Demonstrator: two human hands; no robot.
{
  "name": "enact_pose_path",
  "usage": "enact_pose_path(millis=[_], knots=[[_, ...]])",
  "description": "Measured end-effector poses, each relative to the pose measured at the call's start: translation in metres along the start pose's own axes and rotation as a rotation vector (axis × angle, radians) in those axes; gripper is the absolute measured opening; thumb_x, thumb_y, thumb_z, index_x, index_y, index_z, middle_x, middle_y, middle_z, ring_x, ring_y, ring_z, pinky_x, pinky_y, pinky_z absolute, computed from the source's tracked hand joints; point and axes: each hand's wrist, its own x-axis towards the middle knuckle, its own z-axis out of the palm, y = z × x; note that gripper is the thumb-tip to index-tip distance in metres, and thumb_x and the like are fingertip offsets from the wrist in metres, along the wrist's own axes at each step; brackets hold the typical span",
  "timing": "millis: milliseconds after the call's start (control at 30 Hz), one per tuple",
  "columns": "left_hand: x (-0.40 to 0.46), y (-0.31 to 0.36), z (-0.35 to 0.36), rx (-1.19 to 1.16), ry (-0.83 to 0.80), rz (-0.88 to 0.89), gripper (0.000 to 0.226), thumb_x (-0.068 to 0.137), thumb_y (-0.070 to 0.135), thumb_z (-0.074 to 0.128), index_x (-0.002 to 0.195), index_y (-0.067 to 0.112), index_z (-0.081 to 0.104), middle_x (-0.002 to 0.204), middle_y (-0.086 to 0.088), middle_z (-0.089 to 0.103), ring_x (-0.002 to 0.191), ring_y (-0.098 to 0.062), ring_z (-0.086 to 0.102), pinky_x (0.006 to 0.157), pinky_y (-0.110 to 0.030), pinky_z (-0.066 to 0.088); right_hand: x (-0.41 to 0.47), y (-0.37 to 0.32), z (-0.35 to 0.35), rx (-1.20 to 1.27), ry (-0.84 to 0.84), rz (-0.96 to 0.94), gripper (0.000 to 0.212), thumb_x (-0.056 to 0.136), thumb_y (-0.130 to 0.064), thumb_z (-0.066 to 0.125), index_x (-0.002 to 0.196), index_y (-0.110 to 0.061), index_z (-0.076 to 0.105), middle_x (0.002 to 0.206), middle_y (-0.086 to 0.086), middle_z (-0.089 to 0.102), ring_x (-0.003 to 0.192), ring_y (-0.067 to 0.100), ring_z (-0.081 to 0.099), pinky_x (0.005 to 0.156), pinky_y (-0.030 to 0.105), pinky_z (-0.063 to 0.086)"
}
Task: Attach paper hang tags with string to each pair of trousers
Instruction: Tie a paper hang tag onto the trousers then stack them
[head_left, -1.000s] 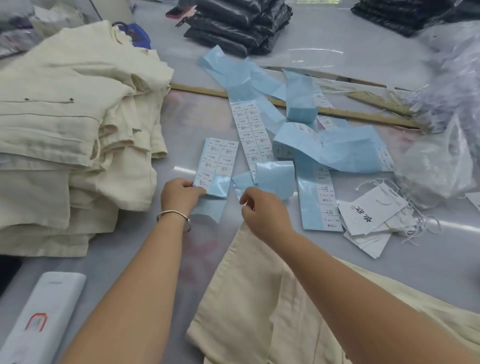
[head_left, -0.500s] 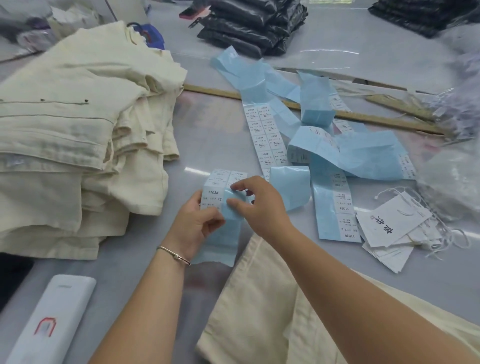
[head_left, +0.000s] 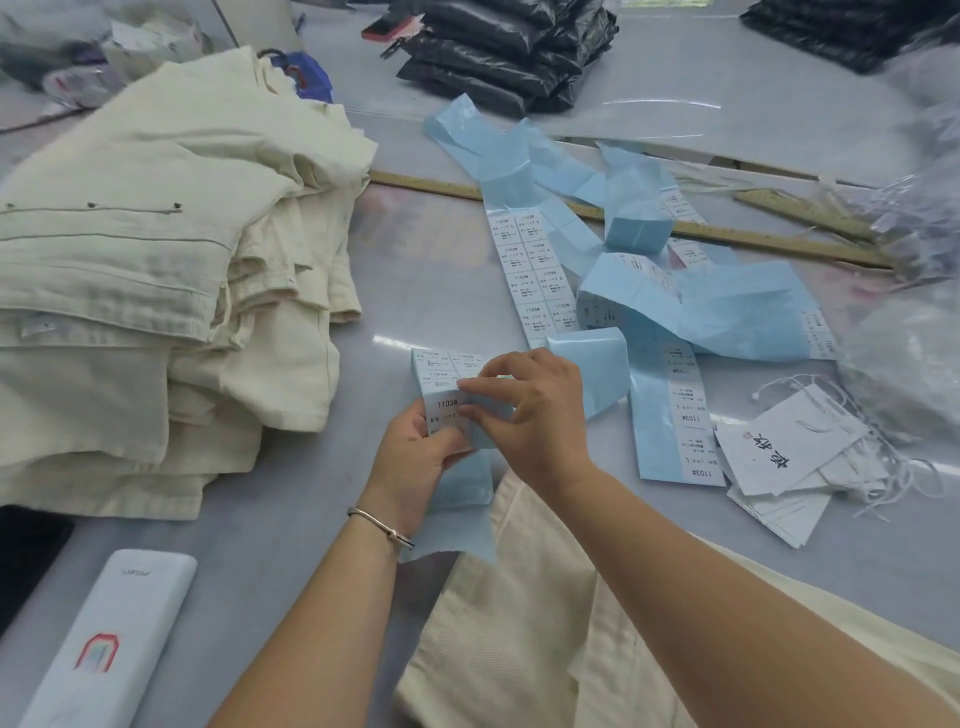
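Observation:
My left hand (head_left: 415, 457) holds a short blue-backed sheet of white size stickers (head_left: 441, 384) printed 1103#, lifted off the table. My right hand (head_left: 530, 410) pinches a sticker at the sheet's right edge with thumb and fingertips. A cream pair of trousers (head_left: 519, 639) lies under my right forearm at the near edge. White paper hang tags with strings (head_left: 795, 457) lie in a loose pile to the right. More cream trousers (head_left: 145, 270) are stacked at the left.
Long blue sticker strips (head_left: 691, 306) sprawl across the grey table (head_left: 426, 260). A wooden ruler (head_left: 737, 234) lies behind them. Black bagged packs (head_left: 509, 47) sit at the back, clear plastic bags (head_left: 909, 343) at the right, and a white flat device (head_left: 109, 639) at the near left.
Both hands lifted the small sticker sheet off the table and drew it nearer. My right hand moved left onto the sheet and now pinches a sticker.

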Motion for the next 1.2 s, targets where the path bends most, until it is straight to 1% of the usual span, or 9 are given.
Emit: enact_pose_path(millis=[167,233,367,533,667,767,900,1067,1200], knots=[[-0.004,0.01,0.004,-0.226,0.018,-0.086,0.022,0.091,0.026,0.058,0.099,0.017,0.077,0.102,-0.007,0.072,0.093,-0.016,0.067,0.079,-0.031,0.056,-0.006,0.001,0.003,-0.12,0.102,-0.152,0.012,0.07,-0.021,0.083,0.081,-0.024,0.079,0.082,-0.002,0.069,0.078,0.029,0.062,0.077,0.045,0.046],[-0.004,0.014,0.007,-0.269,0.043,-0.114,0.031,0.096,0.028,0.051,0.088,0.017,0.079,0.092,-0.005,0.073,0.086,-0.014,0.069,0.075,-0.03,0.057,-0.009,0.002,0.003,-0.133,0.126,-0.167,0.013,0.07,-0.02,0.084,0.081,-0.024,0.078,0.083,-0.002,0.069,0.079,0.029,0.062,0.076,0.043,0.046],[-0.005,0.02,0.011,-0.396,0.129,-0.168,0.025,0.097,0.018,0.046,0.104,0.009,0.068,0.088,-0.007,0.072,0.082,-0.018,0.068,0.068,-0.03,0.059,-0.011,0.003,0.002,-0.1,0.166,-0.152,0.013,0.071,-0.02,0.084,0.082,-0.023,0.078,0.086,-0.001,0.07,0.081,0.028,0.063,0.077,0.041,0.045],[-0.006,0.028,0.011,-0.51,0.114,-0.254,0.026,0.093,0.018,0.044,0.102,0.008,0.066,0.088,-0.009,0.069,0.082,-0.02,0.064,0.08,-0.033,0.052,-0.005,-0.004,-0.003,0.024,0.173,-0.072,0.018,0.067,-0.016,0.086,0.083,-0.017,0.077,0.089,-0.002,0.07,0.087,0.026,0.063,0.078,0.041,0.045],[-0.004,0.03,0.004,-0.431,0.08,-0.236,0.025,0.09,0.017,0.048,0.104,0.006,0.066,0.087,-0.008,0.068,0.076,-0.018,0.064,0.065,-0.026,0.055,0.005,-0.006,-0.011,0.151,0.025,0.001,0.016,0.067,-0.018,0.086,0.08,-0.016,0.078,0.089,-0.002,0.07,0.09,0.024,0.06,0.081,0.042,0.045],[-0.006,0.033,-0.003,-0.414,-0.014,-0.242,0.03,0.084,0.022,0.059,0.108,0.008,0.069,0.093,-0.009,0.071,0.081,-0.018,0.069,0.065,-0.028,0.058,0.011,-0.002,-0.017,0.219,-0.019,0.079,0.015,0.072,-0.02,0.084,0.085,-0.017,0.079,0.094,-0.001,0.069,0.096,0.022,0.054,0.086,0.04,0.045],[-0.008,0.032,-0.008,-0.354,-0.106,-0.177,0.024,0.085,0.021,0.057,0.097,0.015,0.078,0.093,-0.005,0.073,0.083,-0.014,0.07,0.072,-0.029,0.058,0.007,-0.002,-0.016,0.108,0.04,-0.006,0.02,0.073,-0.026,0.082,0.09,-0.017,0.079,0.1,0.003,0.068,0.099,0.028,0.055,0.085,0.041,0.047],[-0.007,0.036,-0.003,-0.274,-0.132,-0.192,0.026,0.086,0.023,0.059,0.101,0.009,0.074,0.094,-0.008,0.073,0.083,-0.016,0.069,0.07,-0.03,0.058,0.001,-0.003,-0.017,0.142,0.028,-0.01,0.031,0.064,-0.037,0.087,0.085,-0.015,0.079,0.088,-0.001,0.069,0.091,0.024,0.058,0.082,0.042,0.046],[-0.005,0.042,0.002,-0.179,-0.079,-0.203,0.018,0.08,0.027,0.065,0.081,0.012,0.074,0.078,-0.005,0.067,0.074,-0.015,0.066,0.064,-0.029,0.057,0.006,-0.003,-0.019,0.244,-0.043,0.078,0.02,0.067,-0.03,0.086,0.08,-0.016,0.079,0.081,-0.003,0.07,0.085,0.019,0.057,0.081,0.045,0.045]])
